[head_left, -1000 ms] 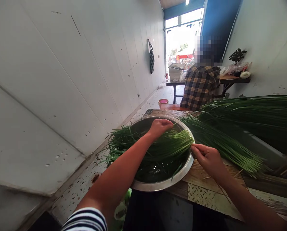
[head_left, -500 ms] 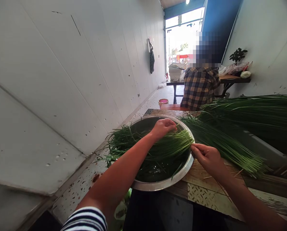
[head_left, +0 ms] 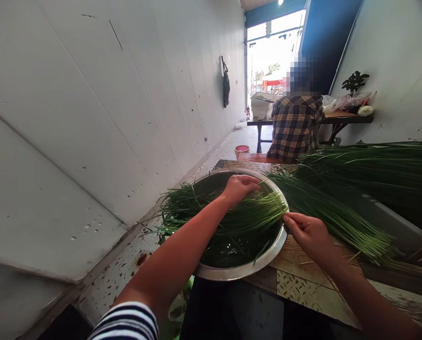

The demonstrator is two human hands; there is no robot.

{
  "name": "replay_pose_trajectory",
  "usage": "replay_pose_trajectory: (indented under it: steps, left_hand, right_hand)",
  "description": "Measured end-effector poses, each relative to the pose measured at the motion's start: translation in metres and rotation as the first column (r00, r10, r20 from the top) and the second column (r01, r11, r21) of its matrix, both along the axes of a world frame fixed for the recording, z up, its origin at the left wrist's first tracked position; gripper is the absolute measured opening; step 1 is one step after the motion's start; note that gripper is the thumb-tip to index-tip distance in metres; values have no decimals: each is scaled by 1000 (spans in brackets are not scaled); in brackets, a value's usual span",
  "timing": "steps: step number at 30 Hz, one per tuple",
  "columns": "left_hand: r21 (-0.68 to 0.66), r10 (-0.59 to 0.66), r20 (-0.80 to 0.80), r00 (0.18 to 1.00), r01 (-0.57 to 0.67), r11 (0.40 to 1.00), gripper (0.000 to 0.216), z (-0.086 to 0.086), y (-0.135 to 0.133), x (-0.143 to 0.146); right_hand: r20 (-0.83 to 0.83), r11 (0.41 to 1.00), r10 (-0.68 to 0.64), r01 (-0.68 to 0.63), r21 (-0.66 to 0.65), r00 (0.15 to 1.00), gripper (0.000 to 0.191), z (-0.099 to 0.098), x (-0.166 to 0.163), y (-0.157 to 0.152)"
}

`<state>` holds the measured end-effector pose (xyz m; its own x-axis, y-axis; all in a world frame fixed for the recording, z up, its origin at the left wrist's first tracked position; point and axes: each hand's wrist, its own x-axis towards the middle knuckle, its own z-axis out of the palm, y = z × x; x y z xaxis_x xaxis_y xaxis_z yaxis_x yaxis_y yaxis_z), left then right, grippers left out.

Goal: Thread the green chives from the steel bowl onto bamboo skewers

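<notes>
A table (head_left: 296, 281) with a patchwork wood-look top stands before me, bearing a wide metal basin (head_left: 239, 272); right of that lie a bunch of long green stalks (head_left: 341, 217) and loose thin stems (head_left: 354, 256).

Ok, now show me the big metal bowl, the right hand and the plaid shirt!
Big metal bowl (head_left: 232, 274): head view, near part of its rim.
Right hand (head_left: 310, 231): head view, middle of the hand.
Plaid shirt (head_left: 295, 125): head view, middle of its back.
</notes>
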<state>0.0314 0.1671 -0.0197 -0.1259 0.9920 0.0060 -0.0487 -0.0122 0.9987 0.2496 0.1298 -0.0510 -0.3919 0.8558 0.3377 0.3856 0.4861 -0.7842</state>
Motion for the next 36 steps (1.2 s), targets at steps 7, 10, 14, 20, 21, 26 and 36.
replay_pose_trajectory:
  steps: [7,10,14,20,21,26,36]
  left_hand:
    - [-19,-18,37,999,19,1000,6,-1,-1,2]
    - [-16,-28,41,999,28,999,9,-1,-1,4]
    - [-23,-12,50,999,13,1000,8,1,-1,5]
    - [-23,-17,52,998,18,1000,4,-1,-1,6]
    - [-22,-19,51,998,21,1000,5,-1,0,6]
    - [-6,-12,60,998,12,1000,8,-3,1,6]
    - [4,-2,32,999,2,1000,7,-4,2,6]
  right_hand:
    - [19,1000,-13,13,24,1000,33,-1,1,1]
    - [13,1000,-8,8,16,1000,33,-2,1,1]
    - [2,1000,-4,4,13,1000,33,0,0,0]
    - [2,1000,0,0,13,1000,32,2,-1,-1]
    - [0,1000,3,-3,13,1000,32,2,-1,0]
    - [10,1000,-3,3,20,1000,33,0,0,0]
    - [7,1000,-11,11,14,1000,33,-1,0,0]
